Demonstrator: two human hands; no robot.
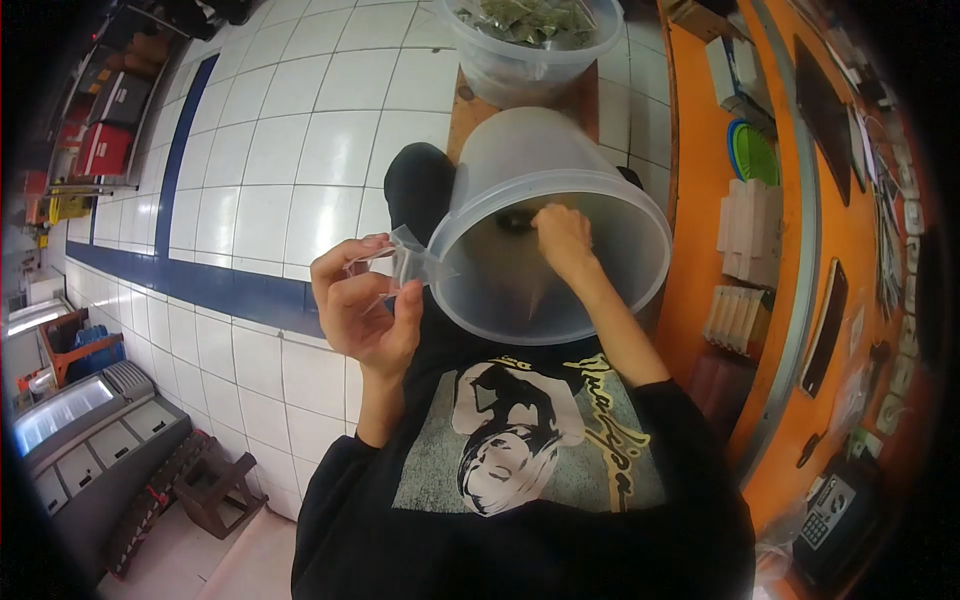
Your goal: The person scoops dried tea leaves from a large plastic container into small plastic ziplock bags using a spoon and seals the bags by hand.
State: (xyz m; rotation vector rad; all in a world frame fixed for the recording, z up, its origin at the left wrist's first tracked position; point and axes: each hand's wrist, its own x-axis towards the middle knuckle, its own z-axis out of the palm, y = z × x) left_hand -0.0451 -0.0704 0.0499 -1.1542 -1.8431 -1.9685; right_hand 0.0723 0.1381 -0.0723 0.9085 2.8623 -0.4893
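My left hand (365, 305) is raised beside the bucket's rim, its fingers and thumb pinched around a small clear plastic bag (408, 262). A large translucent plastic bucket (520, 150) lies tipped between my legs with its mouth toward me. Inside that mouth is my right hand (565, 240), its fingers curled closed. Next to these fingers shows a dark shape (515, 220); whether the hand grips it I cannot make out. Some brownish powdery matter seems to lie deeper in the bucket, blurred by the wall.
Beyond the bucket, a second clear tub (535, 65) holds bags with dry green leafy contents. An orange counter (700, 190) runs along my right, with boxes (750, 230), a green round item (752, 152) and a calculator-like device (830, 515). White tiles cover the floor; a brown stool (220, 495) stands lower left.
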